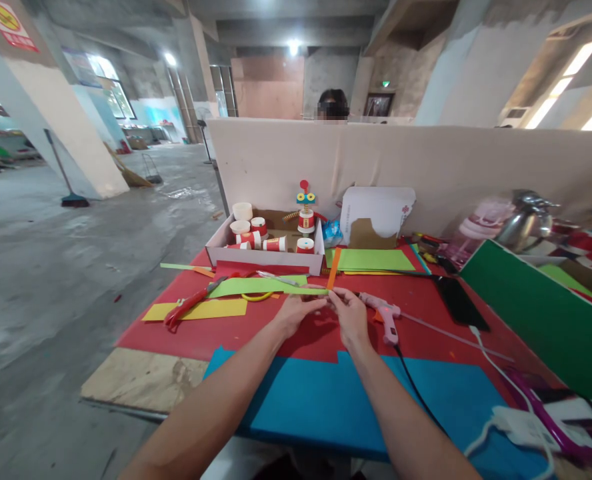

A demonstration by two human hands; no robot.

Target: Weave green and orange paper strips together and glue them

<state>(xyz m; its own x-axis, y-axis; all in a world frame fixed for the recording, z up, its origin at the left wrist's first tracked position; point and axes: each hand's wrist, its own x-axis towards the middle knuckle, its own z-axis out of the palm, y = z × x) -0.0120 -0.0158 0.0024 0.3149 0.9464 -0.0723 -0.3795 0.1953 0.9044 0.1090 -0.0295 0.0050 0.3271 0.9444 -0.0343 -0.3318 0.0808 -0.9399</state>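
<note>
My right hand (350,315) pinches the right end of a long green paper strip (261,287), where an orange paper strip (334,268) stands up from it at an angle. My left hand (295,315) is closed at the same strip, just left of the right hand; its fingertips are partly hidden. The green strip's left part reaches over red-handled scissors (186,308) and a yellow paper piece (221,309). Right of my right hand lies a pink glue gun (387,315), its nozzle near my fingers.
A white box (266,260) of paper cups and a cup figure (306,220) stands at the back. Green paper sheets (376,260), a black phone (461,303) and a green board (541,320) lie rightward. Blue paper (316,400) covers the front edge. A person (333,107) is behind the partition.
</note>
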